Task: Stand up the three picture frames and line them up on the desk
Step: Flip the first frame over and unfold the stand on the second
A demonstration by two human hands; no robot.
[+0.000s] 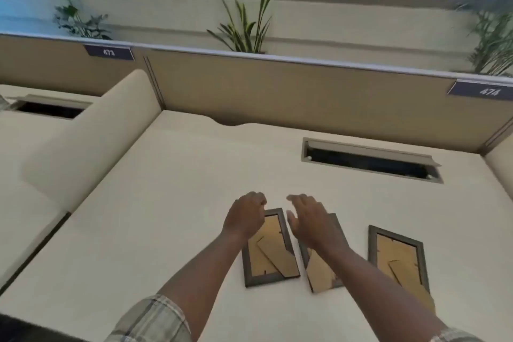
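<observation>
Three dark-rimmed rectangular picture frames lie face-down on the cream desk (166, 203), brown backs up. Left hand (245, 216), fingers curled, empty, over the leftmost frame (270, 255). Right hand (311, 219) spread, empty, above the middle frame (319, 272). Third frame (399, 255) lies right of both.

Middle picture frame (319, 275), lower centre: upper part hidden under right hand (308, 221). Left picture frame (270, 253): top left corner covered by left hand (245, 215). Both sleeves cut off at bottom edge.
</observation>
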